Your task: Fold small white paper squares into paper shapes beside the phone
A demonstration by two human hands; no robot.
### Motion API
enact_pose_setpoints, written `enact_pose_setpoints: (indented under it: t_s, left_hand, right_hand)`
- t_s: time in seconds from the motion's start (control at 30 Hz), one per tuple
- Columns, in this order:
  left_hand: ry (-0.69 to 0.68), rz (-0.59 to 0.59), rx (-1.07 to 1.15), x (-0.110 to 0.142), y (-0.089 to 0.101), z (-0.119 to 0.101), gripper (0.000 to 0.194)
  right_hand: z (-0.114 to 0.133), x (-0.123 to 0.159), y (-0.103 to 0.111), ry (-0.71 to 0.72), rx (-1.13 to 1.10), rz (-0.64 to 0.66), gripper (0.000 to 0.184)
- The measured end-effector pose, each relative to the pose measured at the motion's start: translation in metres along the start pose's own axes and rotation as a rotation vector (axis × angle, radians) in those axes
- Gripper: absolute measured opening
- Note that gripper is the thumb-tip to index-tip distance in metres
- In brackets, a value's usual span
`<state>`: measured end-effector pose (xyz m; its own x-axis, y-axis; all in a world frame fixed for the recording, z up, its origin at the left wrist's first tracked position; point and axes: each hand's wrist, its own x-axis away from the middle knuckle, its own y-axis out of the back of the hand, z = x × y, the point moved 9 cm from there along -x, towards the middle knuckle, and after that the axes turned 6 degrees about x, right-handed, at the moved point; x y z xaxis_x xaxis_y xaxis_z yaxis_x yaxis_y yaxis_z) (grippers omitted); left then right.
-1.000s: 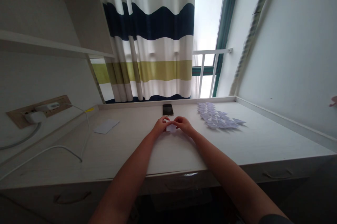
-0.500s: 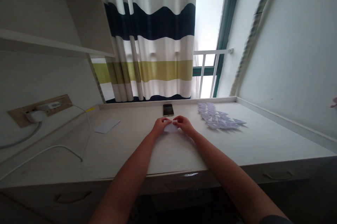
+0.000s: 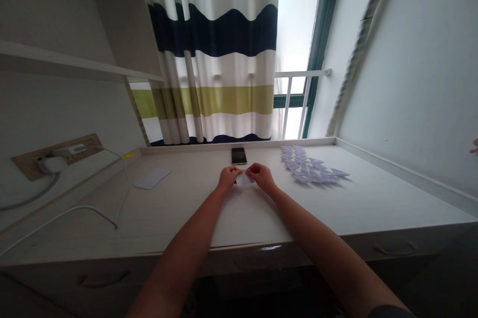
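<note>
A small white sheet of paper point(image 3: 245, 179) is held over the desk point(image 3: 254, 218) between my two hands. My left hand point(image 3: 228, 177) pinches its left side with thumb and fingers. On the other side, my right hand point(image 3: 260, 176) grips the paper near its upper right corner. Just beyond the hands lies a dark-screened phone point(image 3: 239, 156). To the right, several folded white paper pieces point(image 3: 309, 166) are laid out in overlapping rows. A flat stack of white paper point(image 3: 152, 178) rests on the left part of the desk.
White cables point(image 3: 93, 208) run across the desk's left side from a wall socket panel point(image 3: 58, 156). A raised rim point(image 3: 209, 146) borders the desk's back, below a striped curtain point(image 3: 224, 74). Shelves point(image 3: 82, 69) overhang at the left.
The paper has shifted slightly and tilted between my hands. My right hand's fingers have moved a little along its upper edge. Everything else lies as before.
</note>
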<state>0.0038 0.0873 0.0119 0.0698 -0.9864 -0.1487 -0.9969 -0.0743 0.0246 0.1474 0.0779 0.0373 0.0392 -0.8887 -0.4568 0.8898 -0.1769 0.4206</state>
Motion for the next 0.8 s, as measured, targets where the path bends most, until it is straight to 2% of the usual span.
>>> enact_pose_setpoints:
  t_s: [0.33,0.47,0.8]
  left_hand:
    - [0.176,-0.031,0.264,0.002,0.000,0.014,0.007]
    - [0.204,-0.043,0.341,0.002,0.001,0.016,0.007]
    - [0.191,-0.056,0.311,0.004,0.003,0.014,0.012]
  right_hand:
    - [0.037,0.012,-0.003,0.353,0.218,0.051,0.014]
    - [0.041,0.015,-0.010,0.415,0.303,0.107,0.017]
    - [0.044,0.017,-0.016,0.485,0.411,0.154,0.021]
